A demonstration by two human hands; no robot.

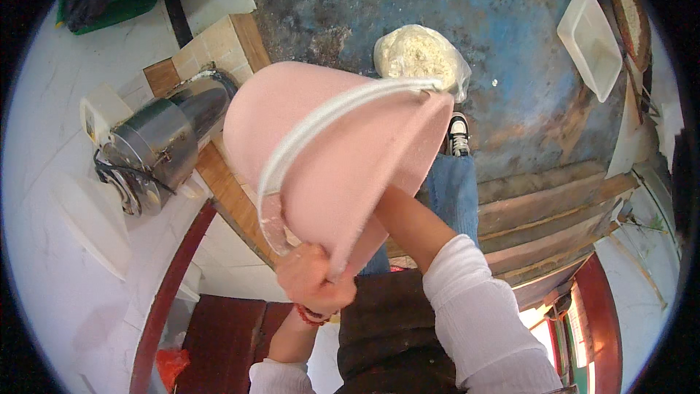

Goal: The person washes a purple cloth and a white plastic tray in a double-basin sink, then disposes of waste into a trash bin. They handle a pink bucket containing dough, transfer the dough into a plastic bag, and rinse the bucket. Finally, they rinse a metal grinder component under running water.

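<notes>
A large pink plastic bucket [328, 137] with a white handle [306, 131] is tilted on its side in front of me, its mouth towards the lower right. My left hand [317, 279] grips the rim near the lower end of the handle, its fingers closed over the edge. My right forearm reaches into the bucket's mouth, and the bucket wall hides that hand. Just beyond the rim, a clear plastic bag of pale, crumbly material [418, 57] rests on the floor.
A metal machine [158, 142] with a cable stands at the left on a tiled ledge. A white plastic tub [590, 46] lies at the upper right. Wooden-looking steps [547, 213] are at the right. My shoe [458, 134] is beside the bucket's rim.
</notes>
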